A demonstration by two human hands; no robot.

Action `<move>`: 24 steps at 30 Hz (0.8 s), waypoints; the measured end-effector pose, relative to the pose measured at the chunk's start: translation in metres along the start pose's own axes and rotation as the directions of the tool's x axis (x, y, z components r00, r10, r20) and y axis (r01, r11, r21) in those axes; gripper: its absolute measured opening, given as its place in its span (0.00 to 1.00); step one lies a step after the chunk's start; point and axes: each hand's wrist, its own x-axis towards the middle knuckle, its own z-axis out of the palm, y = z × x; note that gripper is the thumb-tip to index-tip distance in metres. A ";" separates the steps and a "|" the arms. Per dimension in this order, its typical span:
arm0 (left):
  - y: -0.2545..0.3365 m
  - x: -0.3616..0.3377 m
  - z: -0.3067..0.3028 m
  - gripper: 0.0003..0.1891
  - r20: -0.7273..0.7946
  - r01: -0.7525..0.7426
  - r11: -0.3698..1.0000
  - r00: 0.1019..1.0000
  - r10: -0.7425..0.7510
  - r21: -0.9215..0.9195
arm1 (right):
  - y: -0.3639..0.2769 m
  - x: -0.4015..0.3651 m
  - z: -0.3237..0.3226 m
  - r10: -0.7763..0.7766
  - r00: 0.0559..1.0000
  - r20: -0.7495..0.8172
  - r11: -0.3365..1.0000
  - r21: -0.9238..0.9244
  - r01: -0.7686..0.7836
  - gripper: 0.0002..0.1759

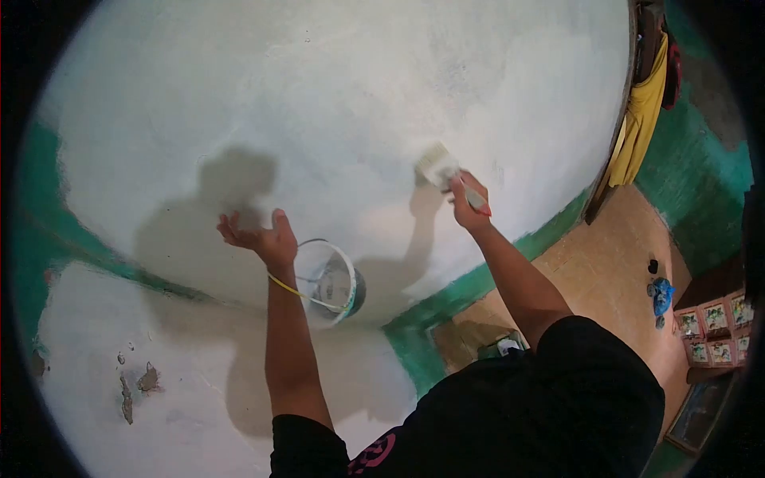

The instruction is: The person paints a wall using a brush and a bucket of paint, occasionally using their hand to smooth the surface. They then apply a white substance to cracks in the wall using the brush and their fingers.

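My right hand (468,197) is closed round the handle of a wide paintbrush (440,167), whose pale bristles touch or nearly touch the white-painted wall (358,95). To the left, my left hand (261,237) is held up with its fingers apart and nothing in them. A paint bucket (349,288) hangs beside my left forearm, its yellow-sleeved wire handle (288,288) lying against the arm below the wrist. White paint coats the bucket's rim. Shadows of my arms and head fall on the wall.
Green paint (414,350) borders the white areas. Chipped patches (148,379) mark the lower-left wall. At the right are a yellow cloth (640,119), a tan floor (598,263), a blue plastic bag (661,295) and a pink cabinet (715,331).
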 end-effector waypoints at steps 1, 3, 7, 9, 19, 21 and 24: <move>-0.011 -0.012 -0.001 0.42 0.052 0.020 1.000 0.998 -0.021 0.013 | 0.030 -0.018 -0.004 0.138 0.990 -0.031 0.990 0.035 -0.137 0.14; -0.008 -0.017 -0.007 0.43 0.110 0.016 0.999 0.994 -0.020 0.040 | 0.084 -0.054 -0.013 0.386 0.918 -0.097 0.922 0.074 -0.380 0.13; 0.007 -0.042 0.001 0.50 0.185 0.040 0.994 0.981 -0.059 0.103 | 0.084 -0.072 -0.016 0.539 0.829 -0.148 0.840 0.161 -0.518 0.15; 0.006 -0.054 0.011 0.53 0.175 0.007 0.994 0.984 -0.026 0.108 | 0.048 -0.053 0.002 0.474 0.867 -0.154 0.873 0.215 -0.438 0.13; 0.034 -0.072 0.048 0.50 0.110 0.382 0.893 0.903 -0.415 0.236 | -0.008 0.023 0.017 -0.241 0.968 -0.066 0.955 0.161 0.248 0.08; 0.033 -0.075 0.054 0.49 0.053 0.339 0.911 0.931 -0.361 0.234 | 0.029 0.002 -0.001 -0.413 0.904 0.109 0.886 -0.182 0.427 0.08; 0.028 -0.078 0.060 0.48 -0.005 0.268 0.920 0.960 -0.278 0.284 | 0.055 -0.043 -0.015 -0.030 0.996 0.083 1.000 0.007 0.029 0.08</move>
